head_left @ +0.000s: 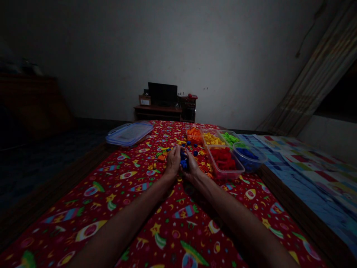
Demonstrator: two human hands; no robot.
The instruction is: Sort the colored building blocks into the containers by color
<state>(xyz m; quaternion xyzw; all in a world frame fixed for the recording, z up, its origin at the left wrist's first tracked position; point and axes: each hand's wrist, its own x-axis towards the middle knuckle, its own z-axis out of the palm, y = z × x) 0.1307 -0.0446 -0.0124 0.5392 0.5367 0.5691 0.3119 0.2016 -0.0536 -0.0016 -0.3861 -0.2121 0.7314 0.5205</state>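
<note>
My left hand (174, 160) and my right hand (192, 163) are cupped together around several blue toy bricks (184, 162), low over the red patterned cloth. Both hands' fingers curl in toward each other, and the far fingertips are partly hidden. Loose bricks lie on the cloth around the hands: an orange brick (161, 158) and yellow pieces (151, 167) on the left, blue ones beyond, red ones (205, 168) on the right. Right of my right hand stands a clear container of red bricks (242, 170).
Clear containers hold orange (194, 135), yellow (213, 139) and green bricks (230, 139). A round tub (262, 158) holds blue bricks. A clear lid with blue edging (129, 134) lies at the left edge. A monitor (163, 93) stands by the far wall, and a quilt (315, 163) is at right.
</note>
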